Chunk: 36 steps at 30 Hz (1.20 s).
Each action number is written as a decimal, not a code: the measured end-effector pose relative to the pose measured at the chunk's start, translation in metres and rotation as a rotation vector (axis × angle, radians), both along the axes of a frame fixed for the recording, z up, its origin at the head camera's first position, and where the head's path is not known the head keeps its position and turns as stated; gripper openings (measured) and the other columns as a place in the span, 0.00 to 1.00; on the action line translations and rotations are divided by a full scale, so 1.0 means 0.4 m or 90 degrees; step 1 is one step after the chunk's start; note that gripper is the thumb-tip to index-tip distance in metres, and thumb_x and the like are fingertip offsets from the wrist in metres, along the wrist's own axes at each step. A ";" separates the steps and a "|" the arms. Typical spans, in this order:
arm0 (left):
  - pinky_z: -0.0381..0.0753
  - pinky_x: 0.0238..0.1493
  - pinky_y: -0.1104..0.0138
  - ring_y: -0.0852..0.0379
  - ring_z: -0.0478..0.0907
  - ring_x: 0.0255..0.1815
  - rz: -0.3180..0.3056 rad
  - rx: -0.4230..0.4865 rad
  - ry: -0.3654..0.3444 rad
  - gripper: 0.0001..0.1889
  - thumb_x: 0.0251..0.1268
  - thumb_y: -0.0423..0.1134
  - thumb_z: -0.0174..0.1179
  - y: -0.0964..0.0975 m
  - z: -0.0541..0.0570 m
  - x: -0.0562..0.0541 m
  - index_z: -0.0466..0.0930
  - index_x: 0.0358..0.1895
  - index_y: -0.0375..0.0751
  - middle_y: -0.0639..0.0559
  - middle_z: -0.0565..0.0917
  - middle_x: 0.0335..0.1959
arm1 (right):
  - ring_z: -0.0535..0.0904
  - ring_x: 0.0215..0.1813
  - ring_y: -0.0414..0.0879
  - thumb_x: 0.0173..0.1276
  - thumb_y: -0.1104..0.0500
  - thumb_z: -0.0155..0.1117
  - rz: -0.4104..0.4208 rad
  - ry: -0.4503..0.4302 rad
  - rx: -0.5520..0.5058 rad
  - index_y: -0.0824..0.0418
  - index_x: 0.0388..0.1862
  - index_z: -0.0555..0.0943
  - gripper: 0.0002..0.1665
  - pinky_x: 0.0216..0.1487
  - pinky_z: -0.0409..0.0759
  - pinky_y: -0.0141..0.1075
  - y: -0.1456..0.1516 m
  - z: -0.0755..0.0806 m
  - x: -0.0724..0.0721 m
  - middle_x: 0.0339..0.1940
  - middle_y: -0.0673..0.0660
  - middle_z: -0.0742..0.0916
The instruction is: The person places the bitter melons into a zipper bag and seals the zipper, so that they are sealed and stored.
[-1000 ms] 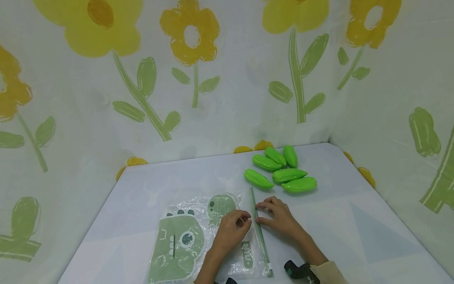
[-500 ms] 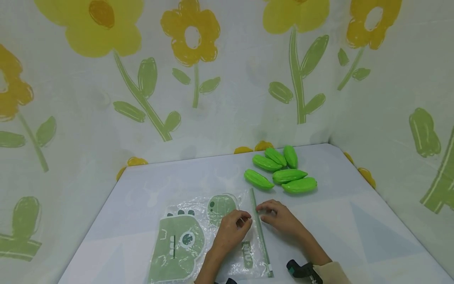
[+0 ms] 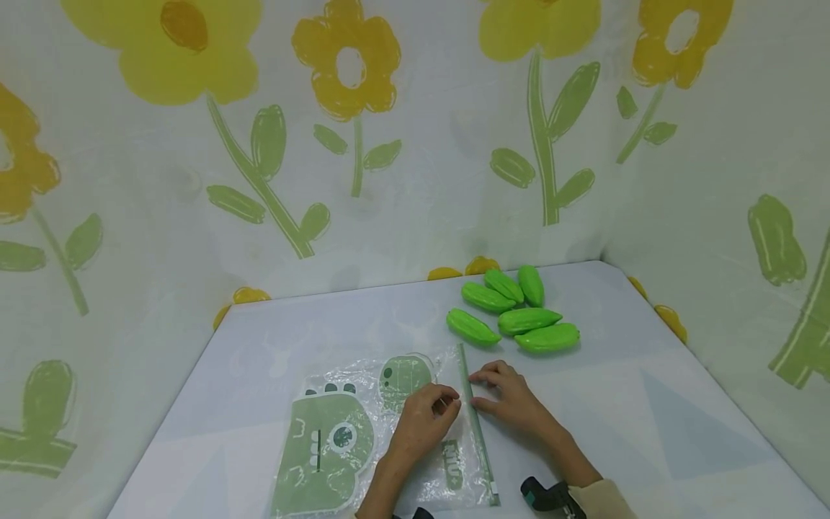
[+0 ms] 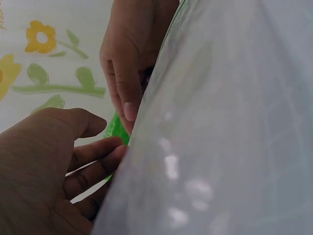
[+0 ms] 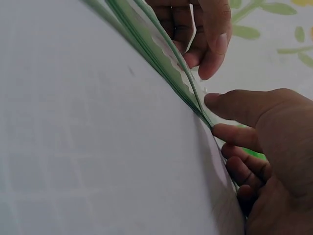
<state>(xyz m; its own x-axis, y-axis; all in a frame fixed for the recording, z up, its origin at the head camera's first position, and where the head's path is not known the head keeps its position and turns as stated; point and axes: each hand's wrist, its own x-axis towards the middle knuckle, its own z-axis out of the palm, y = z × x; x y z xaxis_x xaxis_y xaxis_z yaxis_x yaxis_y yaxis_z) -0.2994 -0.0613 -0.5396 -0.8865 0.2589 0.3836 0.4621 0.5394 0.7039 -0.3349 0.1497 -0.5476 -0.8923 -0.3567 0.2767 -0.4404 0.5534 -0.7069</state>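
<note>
A clear zip bag (image 3: 324,450) printed with green cartoon dinosaurs lies flat on the table, its green zip strip (image 3: 476,425) on the right side. Over the bag, just left of that strip, is my left hand (image 3: 418,429), fingers bent and thumb apart from the index finger in the left wrist view. My right hand (image 3: 515,404) reaches in from the other side, thumb and index fingertip right at the strip. In the right wrist view the two green edges (image 5: 161,73) of the bag mouth part above the thumb (image 5: 234,105) and meet near the index fingertip.
Several bright green, ridged, long vegetables (image 3: 547,337) lie in a group at the back right, beyond the zip strip's far end. A white slider (image 3: 494,487) sits at the strip's near end. Flower-printed cloth (image 3: 415,216) walls the table (image 3: 648,447) at the back and sides.
My right fingers drew slightly right, off the zip strip, then came back against it. The left hand and the bag have stayed in place.
</note>
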 end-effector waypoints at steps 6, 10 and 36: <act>0.80 0.35 0.70 0.64 0.78 0.33 -0.001 -0.001 -0.007 0.05 0.69 0.37 0.62 -0.001 0.000 0.003 0.85 0.43 0.43 0.58 0.81 0.34 | 0.71 0.57 0.53 0.64 0.54 0.74 -0.020 -0.021 0.026 0.60 0.55 0.85 0.21 0.57 0.64 0.55 -0.010 0.006 -0.002 0.56 0.55 0.76; 0.80 0.35 0.70 0.63 0.78 0.33 -0.002 -0.003 0.001 0.04 0.69 0.36 0.62 -0.001 -0.002 0.001 0.85 0.42 0.43 0.58 0.81 0.34 | 0.69 0.59 0.56 0.64 0.55 0.74 0.012 -0.019 0.027 0.59 0.58 0.84 0.23 0.58 0.61 0.57 -0.007 0.018 0.002 0.57 0.56 0.76; 0.80 0.37 0.70 0.65 0.77 0.33 0.002 -0.014 0.000 0.04 0.68 0.35 0.63 0.001 -0.002 0.001 0.85 0.41 0.43 0.58 0.81 0.33 | 0.72 0.58 0.55 0.57 0.48 0.79 0.033 0.046 0.038 0.56 0.54 0.85 0.27 0.51 0.63 0.49 -0.009 0.003 0.002 0.56 0.55 0.78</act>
